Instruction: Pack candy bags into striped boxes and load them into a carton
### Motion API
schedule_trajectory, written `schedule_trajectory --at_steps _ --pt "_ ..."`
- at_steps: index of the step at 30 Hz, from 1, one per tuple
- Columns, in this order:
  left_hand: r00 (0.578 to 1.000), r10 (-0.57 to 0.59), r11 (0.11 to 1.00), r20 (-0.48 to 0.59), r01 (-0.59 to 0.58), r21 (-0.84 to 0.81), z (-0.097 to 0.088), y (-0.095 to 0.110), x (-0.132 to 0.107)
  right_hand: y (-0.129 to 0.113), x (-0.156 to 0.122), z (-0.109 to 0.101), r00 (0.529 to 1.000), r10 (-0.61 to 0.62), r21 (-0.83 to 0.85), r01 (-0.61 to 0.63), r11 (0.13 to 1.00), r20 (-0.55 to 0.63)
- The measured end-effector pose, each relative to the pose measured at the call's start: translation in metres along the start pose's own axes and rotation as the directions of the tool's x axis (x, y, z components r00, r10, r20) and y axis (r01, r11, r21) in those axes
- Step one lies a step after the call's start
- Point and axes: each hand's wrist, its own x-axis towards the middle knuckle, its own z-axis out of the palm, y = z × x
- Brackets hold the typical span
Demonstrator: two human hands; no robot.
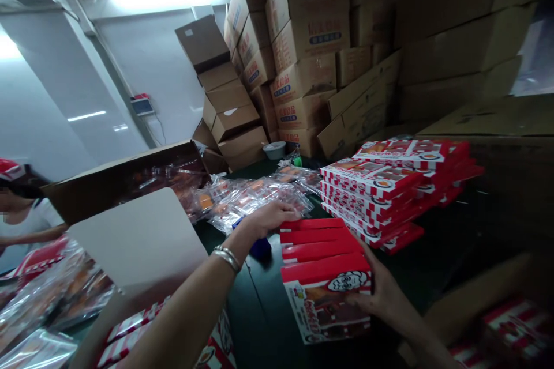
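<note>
Several red-and-white printed food boxes [326, 300] stand on edge, packed front to back in a row above the dark green table. My right hand [378, 288] grips their right side, its thumb across the front box's clear window. At the back of the row, my left hand [274, 216] presses its bent fingers against the farthest box; the fingertips are partly hidden. To the right, more flat boxes of this kind [367, 184] lie in uneven stacks. Under my left forearm, an open carton with a raised white flap [142, 236] contains similar boxes.
Clear-wrapped food packs [259, 199] lie in a heap beyond my hands. A large open carton [121, 179] stands behind the flap. Brown cartons [307, 29] are piled high at the back. Another open carton [480, 300] is at lower right. A person [32, 219] works at far left.
</note>
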Motion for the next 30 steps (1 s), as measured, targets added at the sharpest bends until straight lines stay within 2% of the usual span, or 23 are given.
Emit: schedule_trajectory --at_steps 4,7,9,13,15,17,19,23,26,30 --pt "0.989 -0.079 0.989 0.128 0.094 -0.112 -0.005 -0.011 0.008 0.002 -0.003 0.0 0.999 -0.038 -0.063 0.037 0.997 -0.026" --pt "0.985 -0.083 0.989 0.149 0.1 -0.108 -0.006 -0.016 0.005 0.004 -0.005 -0.001 0.998 -0.05 -0.087 0.047 0.995 -0.029" --pt "0.992 -0.066 0.995 0.106 0.073 -0.065 -0.004 -0.016 0.005 0.005 -0.006 -0.002 0.999 -0.043 -0.079 0.041 0.996 -0.028" --pt "0.994 0.056 0.995 -0.095 -0.048 0.086 0.008 -0.012 0.009 0.009 -0.01 -0.002 0.999 -0.041 -0.038 0.041 0.998 0.0" --pt "0.976 0.131 0.982 -0.171 -0.104 0.155 0.013 -0.012 0.01 0.012 -0.013 -0.002 0.996 -0.091 -0.057 0.091 0.994 -0.013" --pt "0.961 0.191 0.966 -0.202 -0.148 0.21 0.015 -0.013 0.009 0.015 -0.015 -0.003 0.986 -0.163 -0.109 0.157 0.982 -0.047" --pt "0.955 0.243 0.944 -0.168 -0.193 0.267 0.012 -0.012 0.004 0.017 -0.016 -0.004 0.976 -0.207 -0.163 0.196 0.967 -0.059" --pt "0.948 0.319 0.866 0.02 -0.3 0.399 -0.002 -0.004 -0.009 0.019 -0.015 -0.006 0.969 -0.244 -0.221 0.231 0.947 -0.03" --pt "0.936 0.329 0.803 0.127 -0.348 0.484 -0.009 0.004 -0.013 0.021 -0.015 -0.006 0.965 -0.26 -0.231 0.244 0.942 -0.043" --pt "0.897 0.361 0.617 0.256 -0.435 0.655 -0.008 0.009 -0.009 0.021 -0.015 -0.004 0.971 -0.23 -0.236 0.21 0.949 -0.061"
